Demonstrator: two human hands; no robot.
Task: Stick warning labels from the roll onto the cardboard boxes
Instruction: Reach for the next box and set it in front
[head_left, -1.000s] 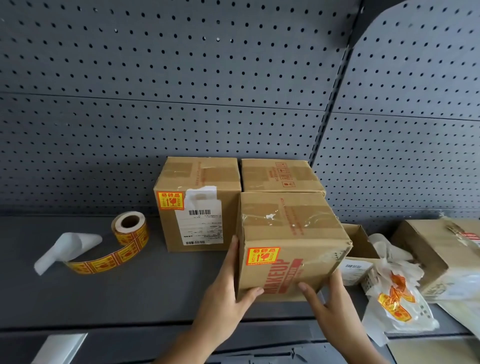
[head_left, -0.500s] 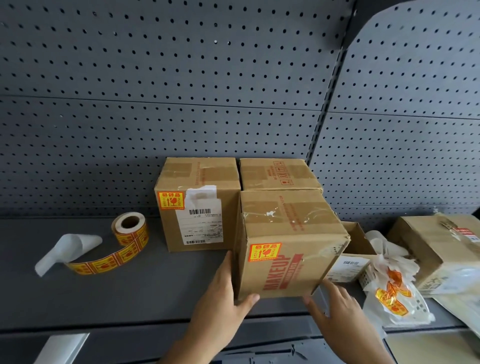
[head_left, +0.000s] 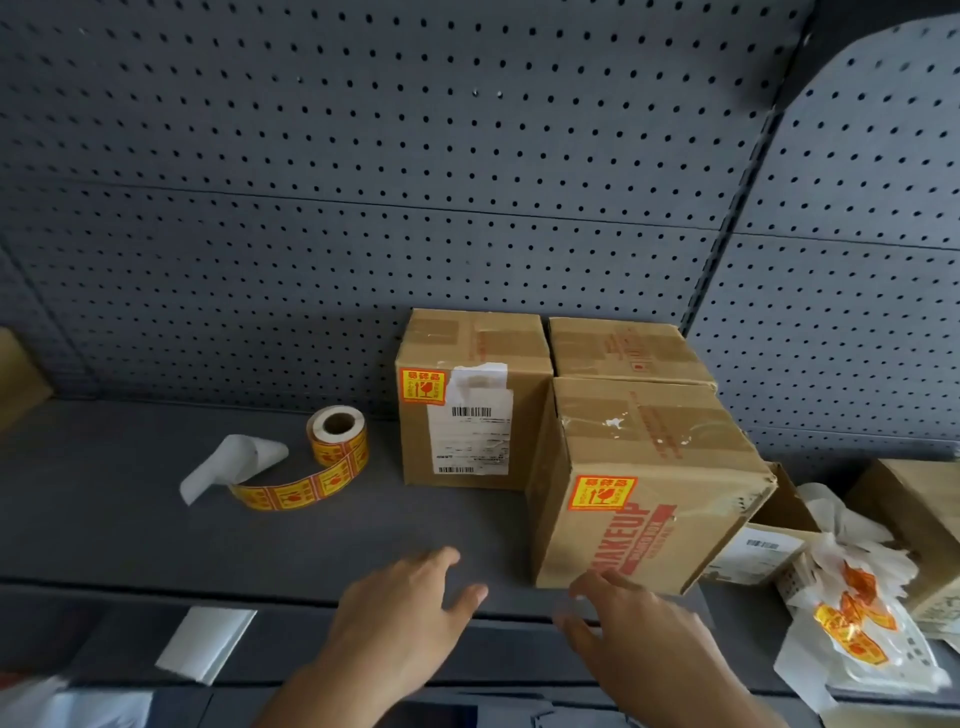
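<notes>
Head view: three taped brown cardboard boxes clustered on the grey shelf (head_left: 130, 530): front box (head_left: 649, 452), left box (head_left: 524, 415), rear box (head_left: 623, 348). Two yellow-red warning stickers, one on the front box (head_left: 602, 493), one on the left box (head_left: 422, 385). Front box reads "MAKEUP" in red; left box has a white barcode slip (head_left: 470, 441). One yellow-red label roll (head_left: 337, 436) stands left of them, strip unwound. Left hand (head_left: 400, 613), right hand (head_left: 639, 639): fingers spread, holding nothing; right fingertips at the front box's lower edge.

Front box (head_left: 649, 493): brown cardboard, matt, its top taped with glossy, wrinkled clear film. Label roll (head_left: 337, 436): smooth yellow-red paper on a cardboard core; trailing liner (head_left: 228, 462), plain white paper. Shelf (head_left: 156, 530) and perforated back panel (head_left: 363, 156): matt grey, painted-metal look.
</notes>
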